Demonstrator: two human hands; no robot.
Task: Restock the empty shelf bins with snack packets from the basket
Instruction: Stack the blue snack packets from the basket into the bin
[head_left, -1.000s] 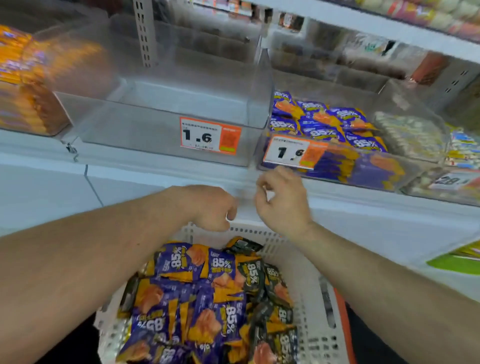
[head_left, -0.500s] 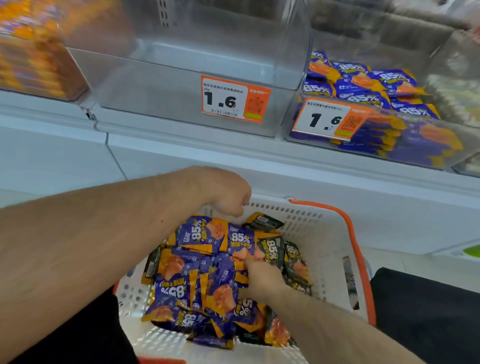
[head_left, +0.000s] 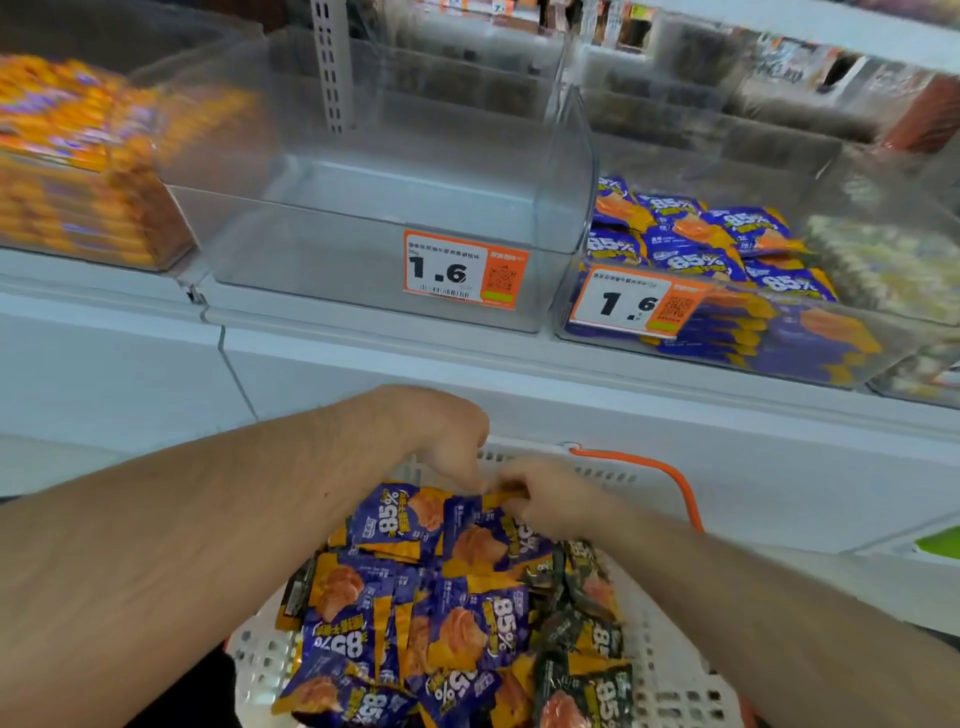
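Purple snack packets (head_left: 457, 613) heaped in basket (head_left: 670, 670); both hands, left (head_left: 441, 436) and right (head_left: 550, 493), pinching one top packet (head_left: 506, 491).

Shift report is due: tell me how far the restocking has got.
Done: the right bin holds purple packets. In hand: both the left hand and right hand gather packets at the basket's far end. Left: the middle bin is empty, and the basket is still heaped.

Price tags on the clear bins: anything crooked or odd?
The right bin's price tag sits tilted, its right end higher, while the empty bin's tag sits nearly level. Nothing spilled or damaged shows.
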